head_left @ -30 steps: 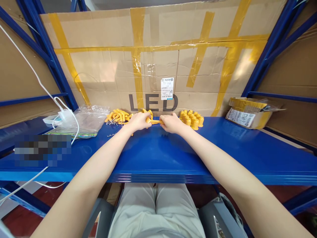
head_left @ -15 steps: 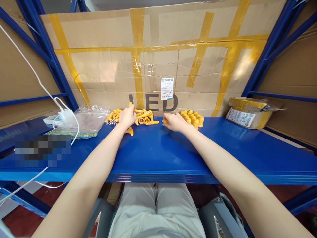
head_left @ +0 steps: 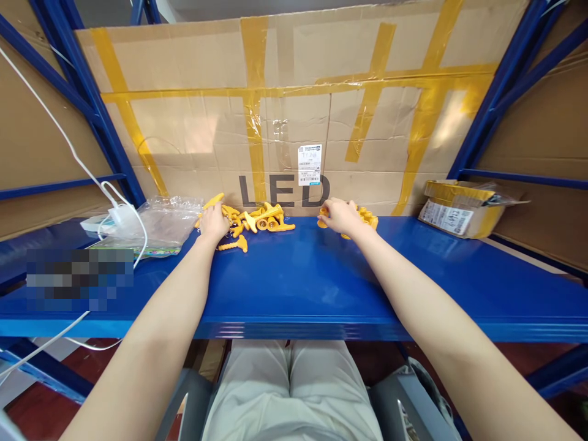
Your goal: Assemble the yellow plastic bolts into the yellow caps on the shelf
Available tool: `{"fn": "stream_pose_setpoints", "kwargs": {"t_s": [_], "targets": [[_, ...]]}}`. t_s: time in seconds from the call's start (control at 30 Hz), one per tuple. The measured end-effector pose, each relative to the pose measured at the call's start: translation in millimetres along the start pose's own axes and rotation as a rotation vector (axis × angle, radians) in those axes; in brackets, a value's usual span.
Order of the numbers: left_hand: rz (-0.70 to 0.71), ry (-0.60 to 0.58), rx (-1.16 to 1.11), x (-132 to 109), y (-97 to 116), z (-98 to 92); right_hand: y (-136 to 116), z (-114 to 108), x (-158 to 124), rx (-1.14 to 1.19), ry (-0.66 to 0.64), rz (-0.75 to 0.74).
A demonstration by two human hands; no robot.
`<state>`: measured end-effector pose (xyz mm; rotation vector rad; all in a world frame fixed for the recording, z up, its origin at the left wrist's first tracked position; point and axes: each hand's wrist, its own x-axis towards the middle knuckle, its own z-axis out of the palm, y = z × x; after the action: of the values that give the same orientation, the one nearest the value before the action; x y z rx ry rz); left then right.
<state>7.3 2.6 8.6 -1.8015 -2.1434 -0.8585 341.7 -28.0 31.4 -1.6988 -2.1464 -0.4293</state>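
A loose heap of yellow plastic parts (head_left: 257, 219) lies on the blue shelf (head_left: 303, 288) against the cardboard wall. My left hand (head_left: 214, 220) rests on the heap's left end, fingers closed round one yellow part (head_left: 214, 201) that sticks up beyond them. One more yellow part (head_left: 234, 245) lies just in front of that hand. To the right stands a tidy group of yellow parts (head_left: 365, 217). My right hand (head_left: 339, 215) is at that group's left edge, fingers curled on a yellow piece (head_left: 323, 218).
A clear plastic bag (head_left: 160, 220) and a white cable with adapter (head_left: 114, 211) lie at the left. A taped cardboard box (head_left: 459, 208) sits at the right. A large cardboard sheet marked LED (head_left: 285, 122) closes the back. Blue rack posts stand on both sides.
Both hands held one yellow part together at the middle. They have parted: the left hand went left onto the loose heap, the right hand carried a piece right to the tidy group.
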Motion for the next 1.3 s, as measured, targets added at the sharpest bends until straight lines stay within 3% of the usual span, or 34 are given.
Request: {"fn": "stream_pose_setpoints", "kwargs": {"t_s": [0.13, 0.3, 0.53, 0.93, 1.3], "targets": [[-0.014, -0.061, -0.009, 3.2, -6.4, 7.8, 17.5, 5.1, 4.5, 0.056, 0.034, 0.087], [-0.043, -0.034, -0.045, 5.1, -6.0, 10.0, 25.9, 12.7, 4.7, 0.074, 0.032, 0.115], [-0.032, 0.019, -0.07, 4.2, -6.2, 10.3, 26.7, 26.6, 1.7, -0.058, -0.082, 0.076], [0.031, -0.039, 0.04, 6.7, -10.4, 17.7, 16.4, 38.5, -3.3, -0.228, -0.042, 0.102], [-0.002, -0.025, 0.019, 0.7, -1.9, 10.1, 11.8, 40.1, -3.0, -0.237, -0.042, 0.138]]}}
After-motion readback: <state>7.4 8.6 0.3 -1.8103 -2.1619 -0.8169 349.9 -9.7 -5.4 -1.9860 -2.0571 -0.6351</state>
